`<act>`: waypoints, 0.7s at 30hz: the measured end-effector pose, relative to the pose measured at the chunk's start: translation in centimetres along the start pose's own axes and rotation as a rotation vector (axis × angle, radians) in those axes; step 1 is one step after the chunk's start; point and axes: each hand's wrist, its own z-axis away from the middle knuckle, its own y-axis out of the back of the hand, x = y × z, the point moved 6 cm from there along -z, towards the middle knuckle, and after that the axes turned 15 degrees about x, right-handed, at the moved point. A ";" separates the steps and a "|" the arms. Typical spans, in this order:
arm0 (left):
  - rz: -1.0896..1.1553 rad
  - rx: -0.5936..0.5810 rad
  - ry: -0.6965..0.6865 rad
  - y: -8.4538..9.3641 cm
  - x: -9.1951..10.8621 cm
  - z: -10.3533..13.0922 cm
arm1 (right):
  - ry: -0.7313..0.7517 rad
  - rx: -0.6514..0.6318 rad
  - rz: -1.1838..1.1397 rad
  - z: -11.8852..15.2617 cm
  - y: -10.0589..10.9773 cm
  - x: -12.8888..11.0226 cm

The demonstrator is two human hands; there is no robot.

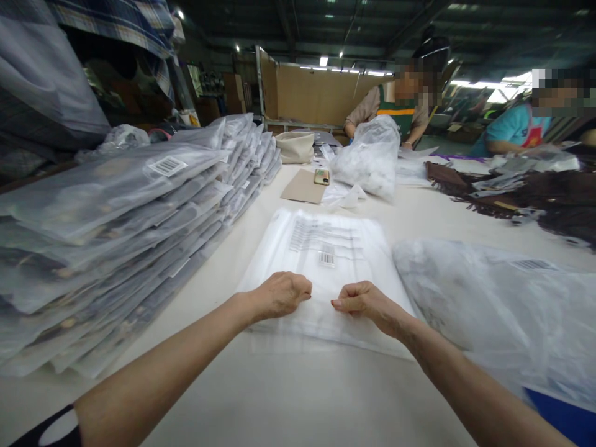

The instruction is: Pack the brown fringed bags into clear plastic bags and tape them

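Note:
A flat stack of clear plastic bags (372, 273) lies on the table before me, with printed lines and a barcode label (326, 258) on its top. Over the near part of this stack, my left hand (284, 294) is closed, knuckles up, thumb against the fingers. Facing it from the right, my right hand (361, 301) is closed with thumb and forefinger pinched together. A small gap separates the two hands. Whether the fingertips grip the thin film of the top bag is too unclear to tell.
Bagged garments with barcode labels (116, 180) are piled high on the left. A filled clear bag (488, 304) lies at right. Farther back are a phone (321, 177) on cardboard (302, 187), a bulging plastic bag (367, 158), dark fringed pieces (512, 192) and two people.

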 end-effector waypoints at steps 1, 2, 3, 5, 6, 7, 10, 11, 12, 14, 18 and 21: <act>-0.013 0.008 0.009 0.0 0.0 0.0 | 0.007 -0.009 0.009 -0.1 0.0 -0.1; -0.025 0.019 0.015 0.1 0.1 -0.1 | 0.023 -0.011 0.022 -0.2 0.0 -0.3; -0.035 0.034 0.013 0.1 0.3 -0.1 | 0.051 -0.002 0.039 -0.2 0.0 -0.5; -0.059 0.077 -0.010 0.2 1.1 -0.3 | 0.139 0.059 0.088 0.1 0.0 -1.0; -0.078 0.100 -0.031 0.2 1.5 -0.4 | 0.192 0.105 0.118 0.4 0.0 -1.3; -0.101 0.120 -0.058 0.1 2.0 -0.5 | 0.237 0.157 0.139 0.9 0.0 -1.5; -0.191 0.162 -0.151 -0.2 2.8 -0.3 | 0.514 0.279 0.358 3.1 -0.3 -2.2; -0.220 0.174 -0.177 -0.2 2.8 0.1 | 0.672 0.311 0.497 4.1 -0.6 -2.5; -0.248 0.188 -0.195 -0.1 2.7 0.8 | 0.847 0.353 0.650 5.2 -0.8 -2.7; -0.293 0.228 -0.220 0.4 2.3 2.7 | 1.129 0.480 0.911 7.4 -0.7 -2.6; -0.424 0.509 -0.376 2.8 2.4 8.9 | 1.212 0.812 1.054 10.4 2.4 -0.6; -0.582 0.609 -0.163 4.0 0.6 13.1 | 1.204 0.883 1.010 12.8 3.8 1.8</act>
